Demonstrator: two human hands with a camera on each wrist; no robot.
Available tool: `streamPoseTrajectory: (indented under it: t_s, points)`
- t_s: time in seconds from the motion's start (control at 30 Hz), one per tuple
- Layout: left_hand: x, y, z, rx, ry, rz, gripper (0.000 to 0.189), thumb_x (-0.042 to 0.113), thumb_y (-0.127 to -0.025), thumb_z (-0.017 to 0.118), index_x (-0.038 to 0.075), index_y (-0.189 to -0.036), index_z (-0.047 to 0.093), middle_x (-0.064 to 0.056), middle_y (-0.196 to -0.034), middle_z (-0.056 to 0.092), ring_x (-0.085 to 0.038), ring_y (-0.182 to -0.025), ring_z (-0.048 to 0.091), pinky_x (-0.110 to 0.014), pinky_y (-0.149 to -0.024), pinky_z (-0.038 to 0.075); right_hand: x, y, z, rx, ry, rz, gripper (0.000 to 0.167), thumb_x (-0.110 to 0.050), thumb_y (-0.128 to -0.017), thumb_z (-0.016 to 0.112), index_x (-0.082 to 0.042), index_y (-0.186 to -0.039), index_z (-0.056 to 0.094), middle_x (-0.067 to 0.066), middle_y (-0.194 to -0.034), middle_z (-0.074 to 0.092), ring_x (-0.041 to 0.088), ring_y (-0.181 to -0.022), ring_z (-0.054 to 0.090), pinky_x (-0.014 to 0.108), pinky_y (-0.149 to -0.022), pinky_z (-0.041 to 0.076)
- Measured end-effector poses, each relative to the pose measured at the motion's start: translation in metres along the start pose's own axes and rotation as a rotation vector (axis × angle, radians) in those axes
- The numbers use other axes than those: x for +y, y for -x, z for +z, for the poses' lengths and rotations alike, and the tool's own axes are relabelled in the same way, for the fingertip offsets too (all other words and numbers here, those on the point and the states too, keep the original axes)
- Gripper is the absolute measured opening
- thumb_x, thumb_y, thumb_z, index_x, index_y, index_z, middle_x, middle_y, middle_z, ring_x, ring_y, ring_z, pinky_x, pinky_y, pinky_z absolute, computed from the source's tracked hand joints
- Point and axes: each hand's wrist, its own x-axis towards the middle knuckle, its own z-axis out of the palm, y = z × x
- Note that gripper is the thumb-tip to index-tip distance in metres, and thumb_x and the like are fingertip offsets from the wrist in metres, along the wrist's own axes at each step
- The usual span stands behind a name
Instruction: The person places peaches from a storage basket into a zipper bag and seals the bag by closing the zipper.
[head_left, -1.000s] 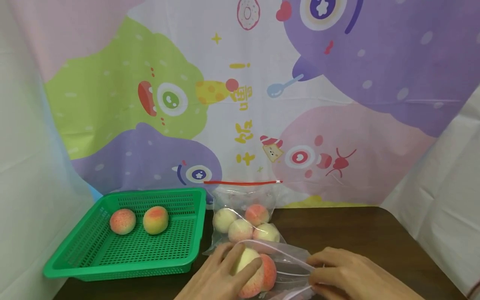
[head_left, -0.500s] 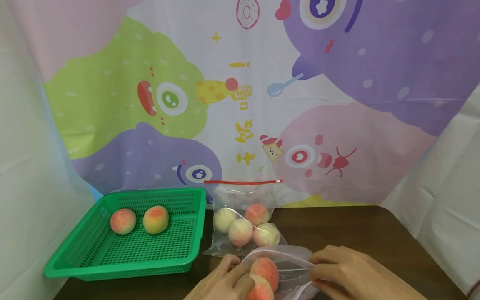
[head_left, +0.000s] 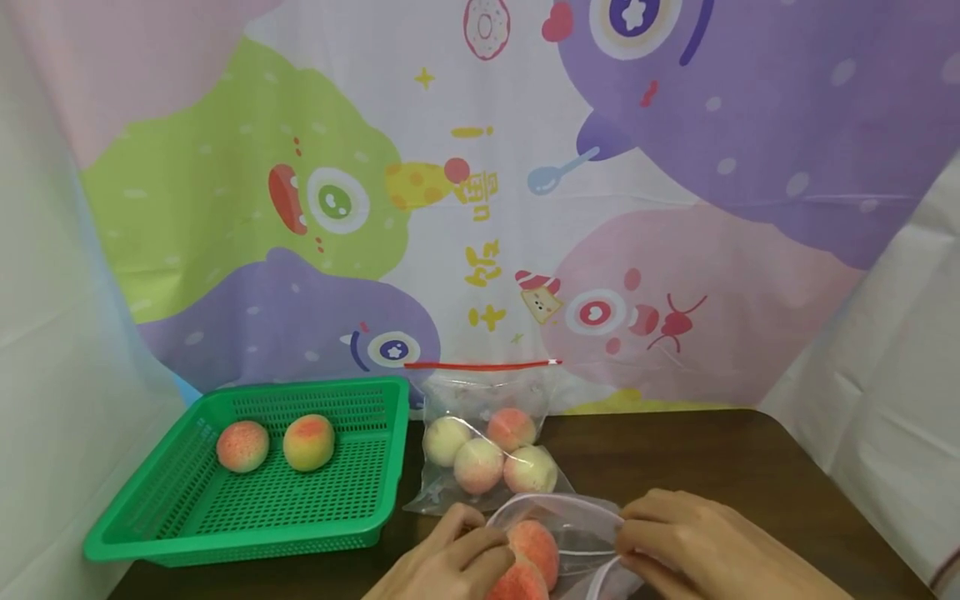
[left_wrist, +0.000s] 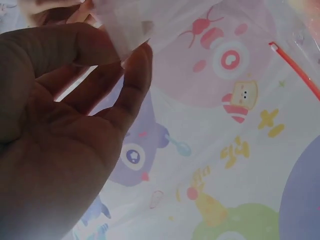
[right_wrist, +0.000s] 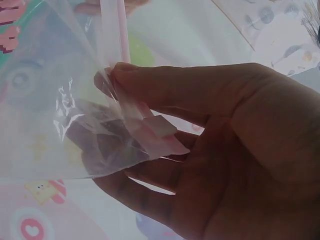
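Round pink peaches (head_left: pixel 536 548) have sunk lower in a clear plastic bag (head_left: pixel 576 510) pinched by left hand (head_left: pixel 448 557) and right hand (head_left: pixel 688 540) (short of the brown surface's (head_left: pixel 720 450) far edge).

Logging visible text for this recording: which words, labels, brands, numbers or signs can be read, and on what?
"干饭", then probably "噜!": yellow characters, sideways, on the backdrop.
Pink marks, right wrist view's left edge: too blurred to read.
Far bag, near bag: no readable text.

The head view faced twelve o'clock, downward; wrist views, close on left hand (left_wrist: pixel 65 120) and right hand (right_wrist: pixel 227 150), shared its curtain (head_left: pixel 517 225).
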Motion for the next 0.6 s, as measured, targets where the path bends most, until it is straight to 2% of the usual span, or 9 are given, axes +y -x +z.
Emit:
streamPoseTrajectory:
  t_s: [0.07,0.13,0.2,0.3,0.43,0.6]
  points:
    - [0.0,-0.001,0.0,0.049,0.011,0.001,0.008,0.018,-0.093,0.064,0.014,-0.097,0.07,0.005,-0.096,0.068,-0.011,-0.094,0.053,-0.02,-0.086,0.043,-0.001,-0.001,0.0,-0.016,-0.02,0.021,0.013,-0.02,-0.09,0.075,-0.029,-0.094,0.065,-0.02,-0.094,0.058,-0.003,-0.081,0.052,0.013,-0.068,0.045]
    - [-0.001,-0.003,0.0,0.109,0.015,0.006,0.021,0.02,-0.103,0.051,0.013,-0.097,0.07,0.004,-0.099,0.068,-0.013,-0.095,0.054,-0.02,-0.087,0.044,-0.002,0.0,-0.001,-0.046,-0.058,0.055,0.02,-0.016,-0.089,0.074,-0.031,-0.09,0.061,-0.022,-0.093,0.056,-0.004,-0.081,0.052,0.014,-0.066,0.044]
    - [-0.002,-0.005,0.0,0.179,0.019,0.013,0.034,0.022,-0.107,0.038,0.012,-0.096,0.069,0.002,-0.1,0.069,-0.014,-0.096,0.055,-0.021,-0.087,0.045,-0.005,0.001,-0.001,-0.068,-0.091,0.087,0.027,-0.012,-0.086,0.074,-0.034,-0.088,0.059,-0.025,-0.091,0.054,-0.005,-0.082,0.051,0.014,-0.065,0.043]
    - [-0.003,-0.006,-0.002,0.25,0.032,0.002,0.037,0.016,-0.108,0.035,0.01,-0.096,0.07,-0.001,-0.104,0.07,-0.016,-0.096,0.055,-0.021,-0.086,0.047,-0.008,0.002,-0.001,-0.11,-0.145,0.134,0.034,-0.007,-0.082,0.073,-0.037,-0.085,0.057,-0.028,-0.089,0.05,-0.007,-0.083,0.05,0.017,-0.065,0.043]
    - [-0.004,-0.006,-0.006,0.299,0.041,-0.024,0.035,0.018,-0.109,0.038,0.007,-0.101,0.071,-0.006,-0.111,0.07,-0.02,-0.1,0.056,-0.024,-0.086,0.05,-0.009,0.003,0.001,-0.125,-0.168,0.116,0.038,-0.003,-0.074,0.074,-0.036,-0.084,0.059,-0.029,-0.09,0.051,-0.008,-0.086,0.051,0.016,-0.066,0.044]
    - [0.0,-0.007,-0.011,0.306,0.072,-0.051,0.034,0.028,-0.108,0.044,0.008,-0.101,0.07,-0.006,-0.116,0.069,-0.02,-0.104,0.056,-0.026,-0.088,0.05,-0.007,0.003,0.006,-0.165,-0.18,0.104,0.031,-0.006,-0.076,0.075,-0.034,-0.085,0.064,-0.026,-0.096,0.055,-0.006,-0.086,0.052,0.018,-0.065,0.046]
